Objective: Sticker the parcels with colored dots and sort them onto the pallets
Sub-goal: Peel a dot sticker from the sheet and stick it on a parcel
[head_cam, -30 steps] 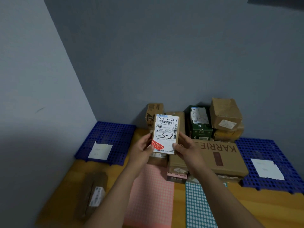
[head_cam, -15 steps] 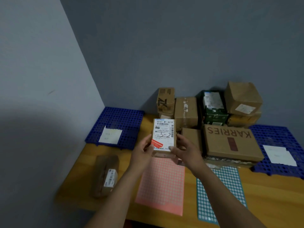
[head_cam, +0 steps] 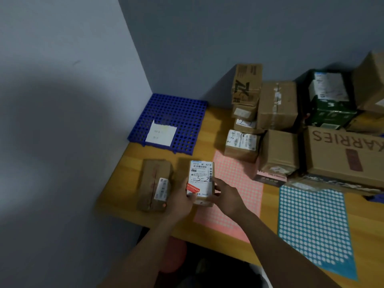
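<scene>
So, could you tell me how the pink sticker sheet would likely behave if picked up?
The pink sticker sheet looks paper-thin and lies flat on the table, so it would probably flop and weigh little. Its far end seems tucked under a labelled box, so it may snag.

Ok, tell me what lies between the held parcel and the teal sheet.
Head view: from the parcel, the right hand gripping it, then the pink sheet, then a bare strip of table.
</scene>
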